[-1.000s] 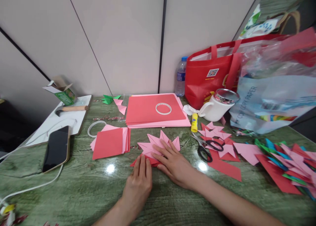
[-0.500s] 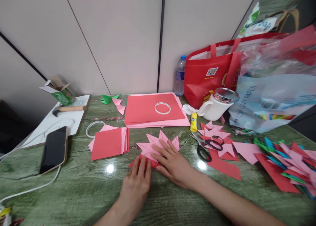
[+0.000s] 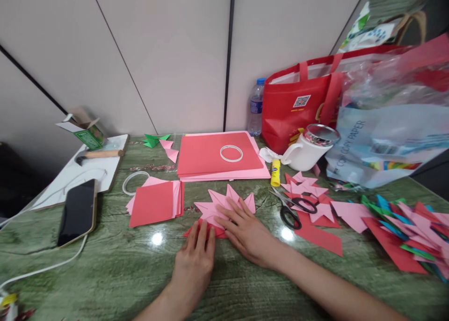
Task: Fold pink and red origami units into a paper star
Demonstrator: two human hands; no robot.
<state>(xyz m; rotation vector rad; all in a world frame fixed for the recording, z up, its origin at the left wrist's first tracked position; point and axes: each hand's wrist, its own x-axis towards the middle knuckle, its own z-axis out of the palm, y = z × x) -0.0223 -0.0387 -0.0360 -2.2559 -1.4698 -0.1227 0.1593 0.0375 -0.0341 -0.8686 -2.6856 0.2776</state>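
A pink folded-paper piece with several pointed tips (image 3: 209, 210) lies flat in the middle of the table. My right hand (image 3: 250, 232) rests palm down on its right part, fingers stretched and apart. Just in front is a red folded paper (image 3: 190, 230), touching or partly under the pink one; I cannot tell which. The fingertips of my left hand (image 3: 195, 260) press down on this red paper, fingers extended side by side. The left thumb is hidden. Both hands cover parts of the papers, so their full outlines do not show.
Left of my hands lie red and pink squares (image 3: 152, 204), a tape ring (image 3: 135, 183) and a phone (image 3: 77, 212). Scissors (image 3: 291, 209), a glue stick (image 3: 275, 173), a white mug (image 3: 305, 153) and folded paper pieces (image 3: 410, 232) are on the right. Large sheets (image 3: 210, 157) lie behind.
Almost nothing differs. Both hands stay on the papers, and the view has shifted very slightly.
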